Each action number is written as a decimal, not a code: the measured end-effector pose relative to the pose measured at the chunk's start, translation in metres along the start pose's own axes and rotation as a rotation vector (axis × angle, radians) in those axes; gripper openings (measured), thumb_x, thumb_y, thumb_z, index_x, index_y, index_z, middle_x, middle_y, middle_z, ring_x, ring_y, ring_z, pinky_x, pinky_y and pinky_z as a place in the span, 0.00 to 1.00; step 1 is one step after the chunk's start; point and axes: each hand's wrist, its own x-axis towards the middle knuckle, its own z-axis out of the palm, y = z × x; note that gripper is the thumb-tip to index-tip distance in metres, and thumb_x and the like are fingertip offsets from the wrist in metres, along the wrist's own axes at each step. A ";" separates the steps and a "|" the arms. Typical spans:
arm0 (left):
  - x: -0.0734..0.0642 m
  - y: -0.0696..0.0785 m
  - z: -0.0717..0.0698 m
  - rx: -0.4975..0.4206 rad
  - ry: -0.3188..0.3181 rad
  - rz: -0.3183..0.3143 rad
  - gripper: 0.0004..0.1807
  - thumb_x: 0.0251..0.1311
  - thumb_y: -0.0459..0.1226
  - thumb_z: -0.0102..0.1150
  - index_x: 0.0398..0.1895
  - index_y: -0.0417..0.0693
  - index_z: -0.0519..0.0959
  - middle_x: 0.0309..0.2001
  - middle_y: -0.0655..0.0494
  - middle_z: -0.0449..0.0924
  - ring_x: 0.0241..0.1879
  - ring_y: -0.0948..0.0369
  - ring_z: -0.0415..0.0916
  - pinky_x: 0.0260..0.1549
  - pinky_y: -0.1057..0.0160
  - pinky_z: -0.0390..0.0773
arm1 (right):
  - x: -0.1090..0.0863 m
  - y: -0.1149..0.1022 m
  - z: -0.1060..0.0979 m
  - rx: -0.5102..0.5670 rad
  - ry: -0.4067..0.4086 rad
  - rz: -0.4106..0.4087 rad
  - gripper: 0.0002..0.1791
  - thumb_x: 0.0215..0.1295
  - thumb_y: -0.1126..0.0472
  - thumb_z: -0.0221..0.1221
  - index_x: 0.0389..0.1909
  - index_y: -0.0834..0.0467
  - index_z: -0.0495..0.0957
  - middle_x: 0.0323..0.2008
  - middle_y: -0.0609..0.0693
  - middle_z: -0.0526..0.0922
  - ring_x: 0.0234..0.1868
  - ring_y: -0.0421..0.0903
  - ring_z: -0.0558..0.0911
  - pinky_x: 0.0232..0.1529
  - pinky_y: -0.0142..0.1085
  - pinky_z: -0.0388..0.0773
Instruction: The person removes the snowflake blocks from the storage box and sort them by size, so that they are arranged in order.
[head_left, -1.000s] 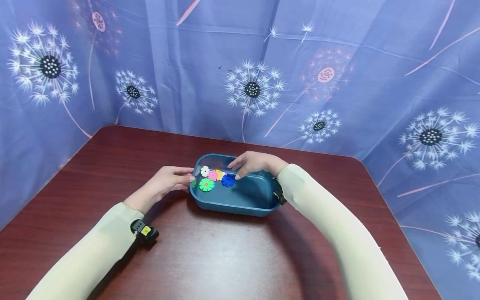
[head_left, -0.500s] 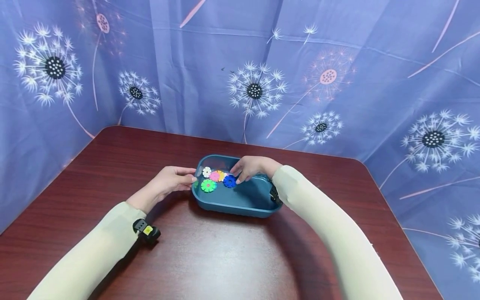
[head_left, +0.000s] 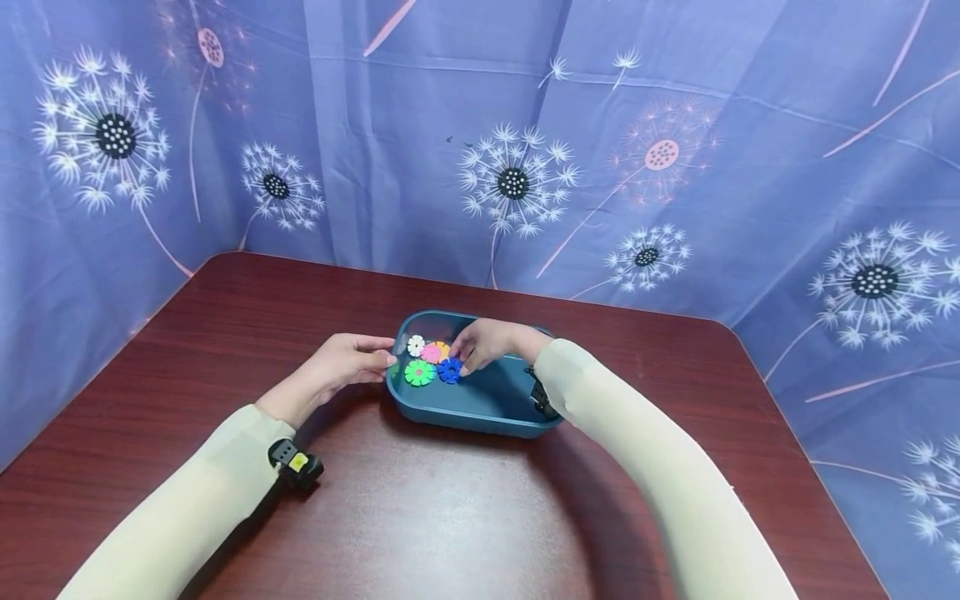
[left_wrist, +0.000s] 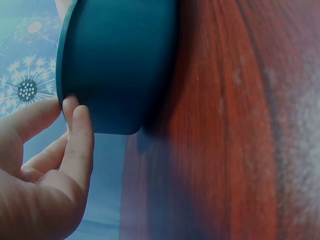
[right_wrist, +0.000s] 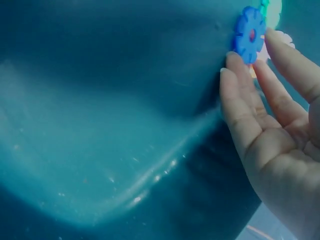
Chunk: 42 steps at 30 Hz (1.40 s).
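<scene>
A dark teal plastic tub [head_left: 480,412] sits on the table, with several flower-shaped plastic discs in its left half. My left hand [head_left: 348,363] holds the tub's left end. In the left wrist view its fingertips [left_wrist: 80,117] lie against the outer wall and at the rim. Inside the tub, my right hand [head_left: 487,343] has thumb and fingers at the edges of a blue disc [head_left: 450,371], pinching it. Beside that disc are a green disc [head_left: 419,372], a pink one [head_left: 431,352], an orange one [head_left: 442,350] and a white one [head_left: 416,346].
The reddish-brown wooden table [head_left: 450,517] stretches out around the tub. Behind it hangs a blue curtain [head_left: 420,167] printed with dandelions. The right sleeve [head_left: 637,433] passes over the tub's right end.
My right hand has reached down and left in the tub to the blue disc, which has shifted slightly left and nearer. My left hand keeps its place on the tub's end.
</scene>
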 end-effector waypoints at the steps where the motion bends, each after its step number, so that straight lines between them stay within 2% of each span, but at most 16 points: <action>1: 0.000 0.000 0.000 0.004 0.000 0.001 0.28 0.71 0.33 0.59 0.71 0.30 0.68 0.59 0.32 0.81 0.35 0.67 0.83 0.47 0.64 0.89 | 0.001 0.000 0.001 -0.004 0.007 -0.007 0.22 0.68 0.63 0.66 0.62 0.62 0.78 0.57 0.60 0.81 0.51 0.47 0.81 0.60 0.38 0.84; 7: 0.000 0.000 0.000 0.006 0.002 -0.001 0.29 0.71 0.34 0.60 0.71 0.31 0.69 0.61 0.31 0.79 0.36 0.66 0.84 0.49 0.62 0.88 | 0.008 0.002 0.007 -0.065 0.046 -0.057 0.18 0.66 0.62 0.68 0.54 0.63 0.80 0.48 0.57 0.82 0.43 0.43 0.78 0.50 0.33 0.84; 11: 0.000 -0.001 0.000 0.001 0.003 -0.004 0.29 0.70 0.34 0.61 0.71 0.31 0.69 0.60 0.32 0.80 0.36 0.66 0.85 0.48 0.62 0.89 | 0.012 0.003 0.011 -0.125 0.082 -0.084 0.15 0.64 0.62 0.69 0.49 0.62 0.80 0.42 0.54 0.82 0.40 0.42 0.76 0.40 0.28 0.78; 14: 0.000 -0.001 0.000 0.007 0.005 -0.009 0.29 0.70 0.34 0.60 0.71 0.32 0.70 0.60 0.32 0.80 0.36 0.65 0.85 0.48 0.63 0.88 | 0.014 0.003 0.015 -0.164 0.109 -0.085 0.13 0.64 0.62 0.70 0.46 0.60 0.81 0.39 0.52 0.81 0.38 0.42 0.75 0.37 0.27 0.74; 20: 0.001 -0.002 -0.001 0.010 0.011 -0.013 0.28 0.70 0.34 0.60 0.71 0.32 0.70 0.61 0.32 0.80 0.35 0.66 0.84 0.47 0.65 0.89 | 0.015 0.001 0.017 -0.183 0.126 -0.079 0.11 0.64 0.61 0.70 0.43 0.60 0.82 0.37 0.52 0.82 0.37 0.42 0.75 0.37 0.27 0.74; 24: 0.000 0.000 0.000 0.007 0.011 -0.015 0.28 0.70 0.34 0.60 0.71 0.33 0.70 0.61 0.32 0.80 0.34 0.67 0.84 0.47 0.65 0.88 | 0.015 0.002 0.017 -0.191 0.117 -0.105 0.12 0.64 0.61 0.70 0.46 0.60 0.82 0.39 0.53 0.83 0.39 0.43 0.76 0.40 0.28 0.76; 29: -0.003 0.002 0.000 0.007 0.008 -0.009 0.29 0.70 0.34 0.61 0.71 0.32 0.70 0.60 0.32 0.80 0.34 0.67 0.84 0.47 0.63 0.89 | 0.013 0.002 0.015 -0.195 0.041 -0.161 0.18 0.63 0.63 0.70 0.52 0.59 0.79 0.46 0.56 0.81 0.46 0.46 0.76 0.47 0.32 0.79; 33: -0.004 0.003 0.000 0.010 0.002 -0.002 0.29 0.70 0.34 0.61 0.71 0.32 0.69 0.60 0.32 0.80 0.35 0.67 0.84 0.47 0.63 0.89 | 0.012 0.001 0.015 -0.211 -0.002 -0.180 0.19 0.62 0.65 0.71 0.51 0.59 0.77 0.48 0.56 0.79 0.47 0.48 0.76 0.50 0.34 0.80; 42: 0.000 0.001 0.000 0.012 0.009 -0.014 0.28 0.70 0.34 0.61 0.71 0.33 0.70 0.59 0.33 0.81 0.34 0.67 0.84 0.47 0.65 0.88 | 0.015 0.005 0.011 -0.189 0.068 -0.157 0.11 0.64 0.66 0.69 0.45 0.61 0.79 0.44 0.56 0.82 0.44 0.46 0.78 0.46 0.33 0.81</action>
